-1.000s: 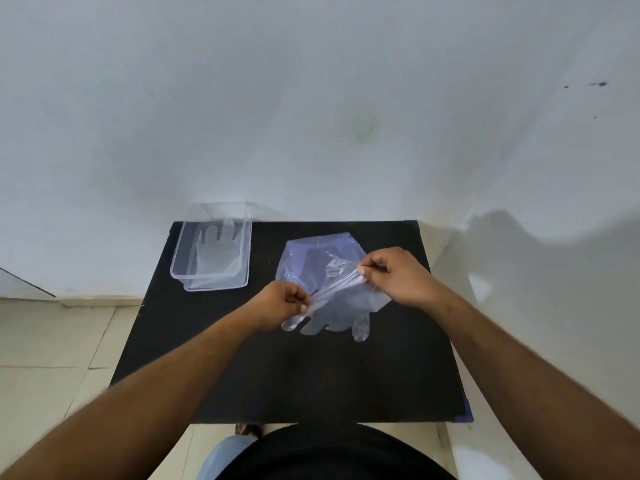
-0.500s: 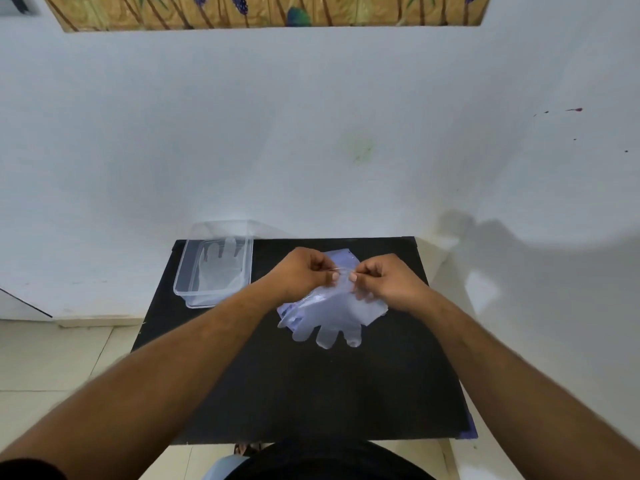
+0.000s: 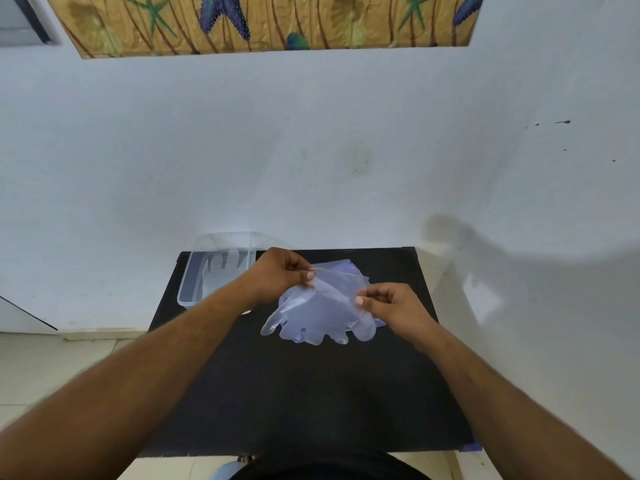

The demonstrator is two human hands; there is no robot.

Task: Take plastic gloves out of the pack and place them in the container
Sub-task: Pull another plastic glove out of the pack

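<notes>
Pale blue-white wall (image 3: 311, 150) fills most of the frame, with the lower edge of a painted picture (image 3: 263, 22) of starfish and reeds across the top and a few dark specks at upper right. Below centre stands a black table (image 3: 294, 393), its far edge against the wall, with beige floor tiles (image 3: 52, 368) at lower left

At the upper left corner of the table sits a clear plastic container (image 3: 194, 285), open on top; a transparent glove (image 3: 225, 268) lies flat inside it, its fingers pointing toward the wall

Both bare forearms reach in from the bottom corners and meet over the middle of the table. Left hand (image 3: 280, 275), just right of the container, has its fingers curled and pinches a thin edge of clear film between thumb and fingertips. Right hand (image 3: 391, 303), lower and to the right, is likewise curled, pinching the opposite edge of the same film. Between them the plastic gloves (image 3: 318, 317) spread as a bluish translucent sheet, the glove fingers hanging toward the bottom of the frame. Behind the hands a corner of the pack (image 3: 346, 268) shows, lying on the table; how many gloves are held cannot be told
</notes>
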